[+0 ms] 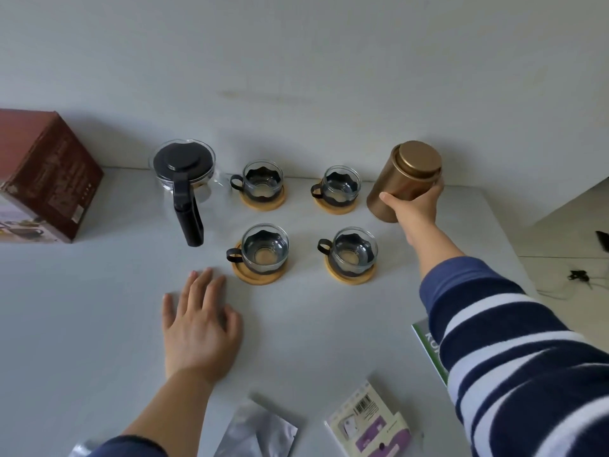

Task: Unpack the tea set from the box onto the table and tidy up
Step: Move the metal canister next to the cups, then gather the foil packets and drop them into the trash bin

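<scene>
A glass teapot with a black lid and handle stands at the back of the white table. To its right, several glass cups with black holders sit on round wooden coasters in two rows. My right hand grips a gold tea tin at the back right, tilted just beyond the cups. My left hand lies flat on the table, fingers spread, in front of the near-left cup. The brown box stands at the far left.
A silver foil pouch and a white and purple packet lie at the table's near edge. A green and white leaflet shows under my right sleeve. The wall runs behind the table; floor with black cables lies to the right.
</scene>
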Available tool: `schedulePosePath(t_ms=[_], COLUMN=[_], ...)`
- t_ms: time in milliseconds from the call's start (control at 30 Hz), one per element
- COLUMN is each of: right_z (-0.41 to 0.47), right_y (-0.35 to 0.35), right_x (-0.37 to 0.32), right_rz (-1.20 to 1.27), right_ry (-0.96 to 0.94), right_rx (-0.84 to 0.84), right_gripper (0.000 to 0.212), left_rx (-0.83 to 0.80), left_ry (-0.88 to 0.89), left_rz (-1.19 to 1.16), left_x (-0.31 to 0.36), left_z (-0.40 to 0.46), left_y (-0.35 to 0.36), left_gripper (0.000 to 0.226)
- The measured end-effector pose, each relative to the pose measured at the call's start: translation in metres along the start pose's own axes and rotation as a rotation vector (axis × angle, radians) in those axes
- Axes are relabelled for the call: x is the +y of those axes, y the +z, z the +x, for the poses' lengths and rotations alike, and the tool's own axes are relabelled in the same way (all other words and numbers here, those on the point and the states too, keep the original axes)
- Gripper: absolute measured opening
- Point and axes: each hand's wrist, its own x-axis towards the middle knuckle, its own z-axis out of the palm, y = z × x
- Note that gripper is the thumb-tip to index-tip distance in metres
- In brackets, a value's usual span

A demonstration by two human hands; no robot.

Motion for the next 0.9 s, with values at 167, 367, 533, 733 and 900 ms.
schedulePosePath(t_ms=[167, 367, 533, 733, 900], right_z=[0.022, 0.018, -0.022, -0.110, -0.202], right_y=[0.010, 0.005, -0.016, -0.034, -0.024], right_x=[-0.007, -0.008, -0.017, -0.038, -0.046], right_rz=[-0.014, -0.084, -0.245, -0.555, -0.659], right_ry=[0.030, 0.139, 0.168, 0.048, -0.033], right_rx=[0.016, -0.047, -0.041, -0.158, -0.304], right_gripper=[0.106, 0.124, 0.123, 0.087, 0.075], left_rx=[-0.005, -0.004, -0.058, -0.339, -0.351], left_ry=[-0.003, -0.008, 0.015, 0.138, 0.190], left_rz=[0.000, -0.017, -0.005, 0.026, 0.128], left_x=[-0.001, -0.002, -0.002, -0.015, -0.061], left_z=[0.001, 0.001, -0.001, 0.011, 0.002], left_y=[0.001, 0.002, 0.004, -0.036, -0.095], left_gripper=[0.057, 0.055, 0.057, 0.054, 0.058])
